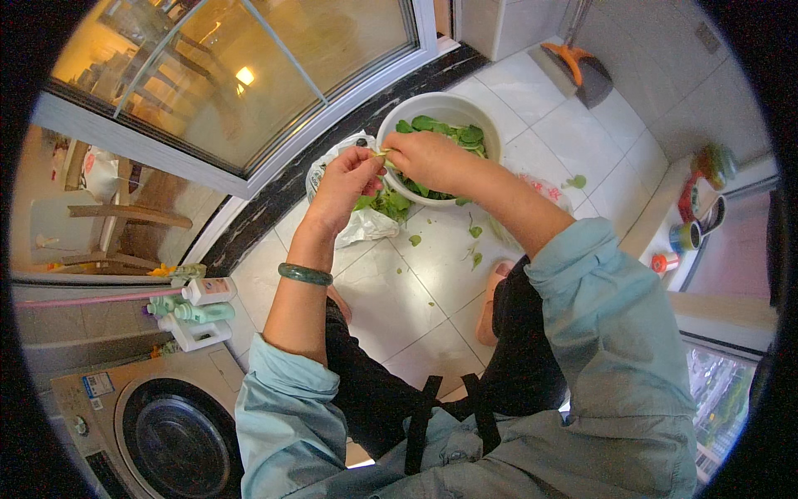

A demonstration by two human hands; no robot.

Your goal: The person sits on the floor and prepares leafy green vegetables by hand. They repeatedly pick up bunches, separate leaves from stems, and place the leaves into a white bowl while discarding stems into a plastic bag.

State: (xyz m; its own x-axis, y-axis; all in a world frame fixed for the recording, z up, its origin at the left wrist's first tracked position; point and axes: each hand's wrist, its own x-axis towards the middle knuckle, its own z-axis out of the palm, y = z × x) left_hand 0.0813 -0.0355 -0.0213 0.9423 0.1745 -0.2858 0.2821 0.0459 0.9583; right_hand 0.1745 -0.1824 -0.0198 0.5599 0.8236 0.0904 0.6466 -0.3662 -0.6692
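Observation:
Between my two hands is a small pale yellow-green piece of vegetable stem [379, 153], pinched from both sides. My left hand [349, 182], with a dark green bangle on its wrist, grips one end. The other end is in the fingers of my right hand [430, 161], whose palm side is hidden. Under the right hand stands a white basin [493, 125] holding green leaves [471, 133]. A white plastic bag [368, 229] lies beside the basin, below my left hand, with leafy greens [388, 204] at its mouth.
Loose leaves [414, 239] are scattered on the tiled floor [399, 293]. A second plastic bag [541, 189] lies partly behind my right forearm. A dustpan [595, 78] stands near the wall. Detergent bottles [202, 312] and a front-loading washing machine [181, 430] are at the left, a glass door [249, 81] beyond.

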